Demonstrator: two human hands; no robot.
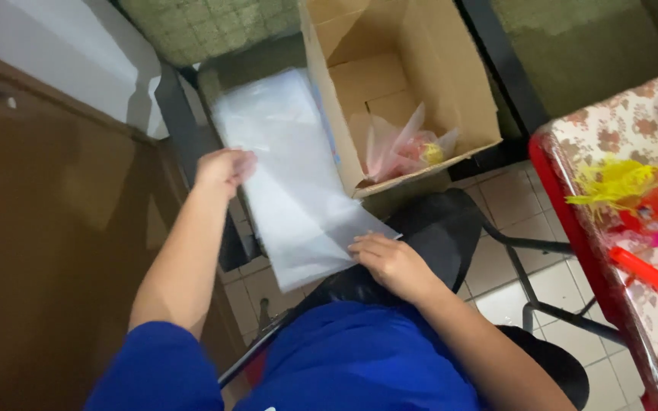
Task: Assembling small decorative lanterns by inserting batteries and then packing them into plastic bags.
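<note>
Clear plastic bags (291,179), stacked flat as one pale sheet-like pile, lie between the two hands in the head view, slanting from the far dark ledge down toward the person's lap. Left hand (225,169): fingers curled together at the pile's left edge, touching the plastic; whether they pinch a layer cannot be told. Right hand (391,262): palm down, fingers together and bent, their tips pressing the near right corner of the pile against the black seat (439,228) of a chair. Just beyond the right fingertips stands an open cardboard box (436,84), its near wall touching the pile's right edge; inside it lies a filled clear bag (401,148) with red and yellow contents. Well to the right of the right hand, a table with a flowered cloth (618,129) bears yellow feathers (611,183) and red and pink items, blurred. Both forearms emerge from blue sleeves (161,369); tiled floor (512,198) shows beneath the chair.
</note>
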